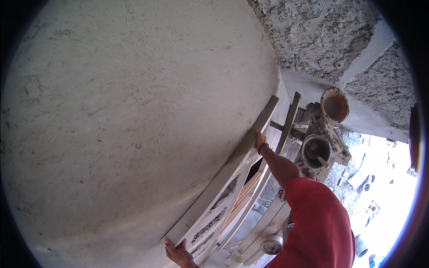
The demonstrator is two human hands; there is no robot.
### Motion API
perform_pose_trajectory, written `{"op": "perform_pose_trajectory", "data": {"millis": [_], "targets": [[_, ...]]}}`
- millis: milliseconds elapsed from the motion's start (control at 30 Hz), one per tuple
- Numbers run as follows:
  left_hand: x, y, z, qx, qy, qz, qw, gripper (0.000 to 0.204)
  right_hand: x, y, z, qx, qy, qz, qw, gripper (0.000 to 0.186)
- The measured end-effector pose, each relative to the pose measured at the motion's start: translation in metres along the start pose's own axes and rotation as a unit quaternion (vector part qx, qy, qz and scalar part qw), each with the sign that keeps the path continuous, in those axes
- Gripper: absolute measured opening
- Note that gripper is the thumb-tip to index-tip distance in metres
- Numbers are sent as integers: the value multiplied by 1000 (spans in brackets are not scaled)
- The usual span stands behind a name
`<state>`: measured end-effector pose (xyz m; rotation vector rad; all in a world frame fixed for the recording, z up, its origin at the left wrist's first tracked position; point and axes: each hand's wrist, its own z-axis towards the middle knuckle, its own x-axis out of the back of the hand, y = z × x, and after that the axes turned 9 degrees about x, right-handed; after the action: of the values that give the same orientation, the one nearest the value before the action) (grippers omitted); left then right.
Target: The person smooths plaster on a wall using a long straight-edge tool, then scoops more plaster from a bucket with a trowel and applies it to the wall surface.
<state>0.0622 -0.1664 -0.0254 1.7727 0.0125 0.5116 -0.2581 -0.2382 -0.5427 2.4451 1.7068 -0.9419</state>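
Observation:
A long, straight plasterer's straightedge (pixel 215 189) lies slanting along the plastered wall (pixel 120 116), its far edge at or against the surface. My right hand (pixel 260 141), with a dark band at the wrist, grips it near its upper end. At the lower end my left hand (pixel 179 254) holds it, thumb on the near side and fingers partly hidden. The wall is pale grey, smooth in most places, with small pits and rough patches.
Right of my arm, a bucket of mortar (pixel 316 152) with a tool handle in it and another bucket (pixel 335 106) stand on a wooden scaffold. Curved-looking planks (pixel 263 223) and a small container (pixel 271 246) are below. Rough unplastered wall (pixel 313 35) rises at upper right.

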Motion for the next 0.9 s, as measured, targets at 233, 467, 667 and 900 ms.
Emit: {"op": "perform_pose_trajectory", "data": {"millis": [233,467,667,900], "targets": [[-9,-16,12,24,-30,-51,998,52,-56,-107,31,130,-46,3,990,42],[16,-20,22,23,-44,-109,993,52,-90,-160,-28,126,-73,-82,986,50],[27,22,5,28,25,-72,997,41,-104,-179,-68,133,-117,-143,974,54],[65,55,3,40,8,-149,988,48,-133,-186,-136,167,-125,-108,972,40]]}}
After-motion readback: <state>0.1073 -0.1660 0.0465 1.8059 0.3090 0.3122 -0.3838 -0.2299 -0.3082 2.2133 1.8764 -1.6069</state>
